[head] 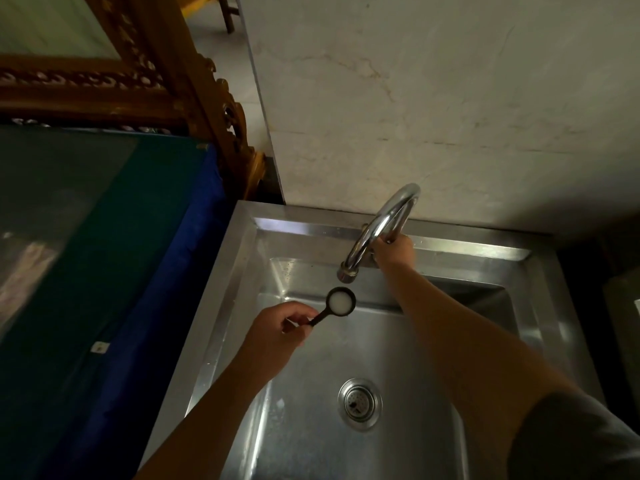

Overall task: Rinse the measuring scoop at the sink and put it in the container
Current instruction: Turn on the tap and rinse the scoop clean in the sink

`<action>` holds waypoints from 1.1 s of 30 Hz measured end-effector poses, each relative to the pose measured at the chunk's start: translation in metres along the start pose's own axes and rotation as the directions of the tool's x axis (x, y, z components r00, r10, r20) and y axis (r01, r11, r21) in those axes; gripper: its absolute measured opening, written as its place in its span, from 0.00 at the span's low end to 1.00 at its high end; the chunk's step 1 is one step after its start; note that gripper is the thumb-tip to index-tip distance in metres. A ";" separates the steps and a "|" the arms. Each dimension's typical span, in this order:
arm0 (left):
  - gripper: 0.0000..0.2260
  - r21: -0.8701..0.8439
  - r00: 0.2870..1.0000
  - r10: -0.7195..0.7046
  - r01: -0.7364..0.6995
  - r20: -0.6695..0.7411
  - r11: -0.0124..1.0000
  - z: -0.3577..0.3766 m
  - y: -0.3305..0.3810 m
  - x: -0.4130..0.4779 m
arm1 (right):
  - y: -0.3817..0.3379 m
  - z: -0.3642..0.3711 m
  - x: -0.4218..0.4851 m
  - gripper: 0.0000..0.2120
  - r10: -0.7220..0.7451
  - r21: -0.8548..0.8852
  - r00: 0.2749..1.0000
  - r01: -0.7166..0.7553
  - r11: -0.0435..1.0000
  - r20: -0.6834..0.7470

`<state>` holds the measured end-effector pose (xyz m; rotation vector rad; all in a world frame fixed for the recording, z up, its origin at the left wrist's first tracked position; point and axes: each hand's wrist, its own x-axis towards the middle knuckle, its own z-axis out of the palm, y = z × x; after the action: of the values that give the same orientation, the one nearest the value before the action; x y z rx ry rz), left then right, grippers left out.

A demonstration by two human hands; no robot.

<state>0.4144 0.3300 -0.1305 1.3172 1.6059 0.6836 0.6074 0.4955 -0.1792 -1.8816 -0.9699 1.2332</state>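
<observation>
A small dark measuring scoop (340, 302) with a whitish inside is held by its handle in my left hand (281, 330), over the steel sink (221, 306). The scoop's bowl sits just below and left of the spout of the curved chrome tap (381, 226). My right hand (394, 251) is closed around the base of the tap, at the back rim of the sink. No water stream is visible. No container is in view.
The sink drain (359, 403) lies in the basin floor below my arms. A blue-edged green surface (104, 237) stands to the left of the sink, with a carved wooden frame (166, 81) behind it. A pale wall (450, 98) rises behind the tap.
</observation>
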 end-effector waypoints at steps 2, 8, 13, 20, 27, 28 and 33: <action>0.08 -0.013 1.000 -0.020 0.020 -0.005 1.000 0.001 0.001 0.001 | -0.001 0.000 0.000 0.07 0.012 -0.003 1.000 -0.012 1.000 -0.005; 0.08 -0.030 0.999 -0.032 0.032 -0.020 0.999 0.003 0.001 0.003 | -0.005 0.001 -0.001 0.03 0.037 -0.007 0.999 -0.038 0.999 -0.036; 0.11 -0.041 0.999 -0.025 0.024 -0.031 0.999 0.004 0.003 0.006 | -0.003 0.004 0.003 0.09 0.056 0.024 0.995 -0.054 0.998 -0.081; 0.09 -0.050 0.999 -0.038 0.037 -0.031 0.998 0.003 0.007 0.008 | 0.000 0.006 0.008 0.09 0.063 0.039 0.992 -0.060 0.997 -0.109; 0.08 -0.023 0.999 -0.031 0.030 -0.029 0.999 0.005 0.006 0.008 | -0.001 0.005 0.009 0.12 0.054 0.038 0.996 -0.051 0.998 -0.077; 0.08 -0.020 0.999 -0.029 0.028 -0.030 0.999 0.005 0.006 0.007 | -0.002 0.004 0.008 0.11 0.052 0.042 0.996 -0.049 0.998 -0.066; 0.09 -0.044 0.999 -0.030 0.028 -0.041 0.999 0.007 0.007 0.007 | 0.000 -0.006 -0.002 0.07 -0.007 0.027 1.000 0.007 1.000 0.030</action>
<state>0.4236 0.3376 -0.1289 1.2535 1.6318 0.7283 0.6120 0.4927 -0.1763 -1.8427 -0.9703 1.2674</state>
